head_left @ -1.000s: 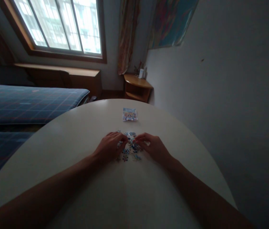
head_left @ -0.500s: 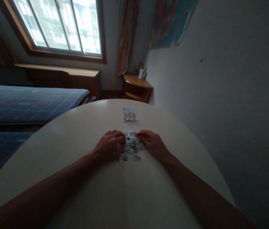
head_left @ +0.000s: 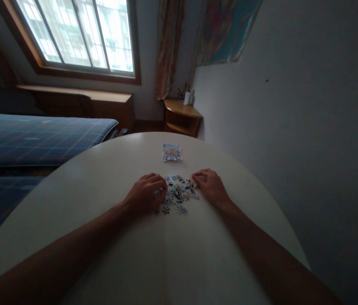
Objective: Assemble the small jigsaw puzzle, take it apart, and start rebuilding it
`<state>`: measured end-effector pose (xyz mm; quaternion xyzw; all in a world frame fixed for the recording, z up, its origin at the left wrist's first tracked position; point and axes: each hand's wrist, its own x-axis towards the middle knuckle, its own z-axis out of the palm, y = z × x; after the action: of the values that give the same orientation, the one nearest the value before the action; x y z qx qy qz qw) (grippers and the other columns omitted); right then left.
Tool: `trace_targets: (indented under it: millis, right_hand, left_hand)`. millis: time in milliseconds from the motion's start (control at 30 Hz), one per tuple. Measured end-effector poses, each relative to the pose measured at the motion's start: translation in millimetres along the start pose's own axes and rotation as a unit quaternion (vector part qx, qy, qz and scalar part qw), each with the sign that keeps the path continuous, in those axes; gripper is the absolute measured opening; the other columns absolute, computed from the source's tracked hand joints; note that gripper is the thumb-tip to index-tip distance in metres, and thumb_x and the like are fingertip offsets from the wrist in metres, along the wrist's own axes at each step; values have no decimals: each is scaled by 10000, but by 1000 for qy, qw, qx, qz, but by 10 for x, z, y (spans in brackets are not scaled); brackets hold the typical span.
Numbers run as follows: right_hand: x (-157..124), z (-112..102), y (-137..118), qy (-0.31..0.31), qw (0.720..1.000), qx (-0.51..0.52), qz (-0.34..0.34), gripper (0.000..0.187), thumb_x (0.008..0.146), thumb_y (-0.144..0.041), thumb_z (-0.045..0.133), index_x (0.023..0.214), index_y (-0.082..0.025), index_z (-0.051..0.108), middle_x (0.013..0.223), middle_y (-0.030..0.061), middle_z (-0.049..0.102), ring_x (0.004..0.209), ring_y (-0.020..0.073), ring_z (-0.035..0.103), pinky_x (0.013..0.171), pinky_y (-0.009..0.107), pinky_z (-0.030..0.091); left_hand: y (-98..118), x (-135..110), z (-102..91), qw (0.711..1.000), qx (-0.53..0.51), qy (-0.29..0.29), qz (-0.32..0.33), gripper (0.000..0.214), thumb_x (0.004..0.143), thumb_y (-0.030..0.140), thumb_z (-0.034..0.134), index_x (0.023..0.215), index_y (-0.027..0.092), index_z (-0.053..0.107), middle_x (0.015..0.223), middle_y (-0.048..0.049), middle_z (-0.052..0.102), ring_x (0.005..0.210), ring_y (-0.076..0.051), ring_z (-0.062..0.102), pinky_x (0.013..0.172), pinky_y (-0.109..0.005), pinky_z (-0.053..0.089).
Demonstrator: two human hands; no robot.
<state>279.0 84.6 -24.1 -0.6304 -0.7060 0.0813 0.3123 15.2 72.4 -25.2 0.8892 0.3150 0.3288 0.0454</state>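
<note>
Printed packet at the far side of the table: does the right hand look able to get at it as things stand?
Probably yes: the right hand is beside the small pieces, and nothing visible blocks its way to the printed packet.

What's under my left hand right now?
Small jigsaw pieces show in the gap between the left hand's thumb and fingers, and more lie just beside it on the white table. Whatever is beneath the palm and curled fingers is covered.
</note>
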Motion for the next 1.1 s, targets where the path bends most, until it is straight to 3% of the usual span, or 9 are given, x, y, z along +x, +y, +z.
trace_targets:
  millis: [67,200,267,400,633,800,1100]
  right_hand:
    - [-35,-81,-50,-31,999,-5,5,184,866,-321,636,889,-190,763,978,87,716,917,208,651,870,340,466]
    - [-161,-278,-236,-152,988,-21,-33,179,810,-391,718,879,-234,768,895,51,721,841,205,652,784,329,461]
    - [-219,-333,-323,-169,983,-41,-51,170,788,-382,746,873,-236,766,895,47,724,839,203,654,794,332,455]
    - [-262,-330,-386,-172,982,-43,-60,108,796,-314,735,851,-223,748,899,46,736,827,194,656,767,317,454]
    - [-229,-295,-369,-144,987,-14,-76,49,793,-193,691,792,-217,734,794,10,736,735,154,654,686,261,439]
    - [-262,-326,-481,-162,979,-58,-111,86,827,-275,699,788,-215,747,754,15,725,681,154,647,665,268,418]
    - [-441,-343,-685,-236,950,-73,-193,101,781,-292,755,861,-238,727,900,21,744,861,200,674,867,356,395]
  left_hand:
    - [-17,-2,3,1000,-3,-4,-9,90,872,162,575,863,190,660,926,-52,707,876,-205,609,854,-377,513]
    - [-62,-6,17,999,-5,3,-35,92,895,197,581,862,194,667,900,-50,704,888,-211,603,834,-370,518]
    - [-80,-8,24,999,-4,10,-51,101,906,216,584,855,194,669,889,-51,703,893,-214,600,829,-368,517]
    - [-81,-8,19,998,-8,12,-58,103,905,212,583,853,197,670,894,-50,702,901,-214,596,839,-371,514]
    - [-6,-9,-21,999,-29,-32,17,122,859,284,674,964,237,717,1021,-46,700,994,-220,599,948,-417,467]
    - [49,-18,-11,998,-16,-44,37,200,813,308,743,1013,293,743,1050,-35,701,1026,-229,597,960,-420,452]
    - [47,-24,44,997,-3,-61,39,164,806,267,750,961,317,762,1045,-20,708,1038,-232,601,971,-430,452]
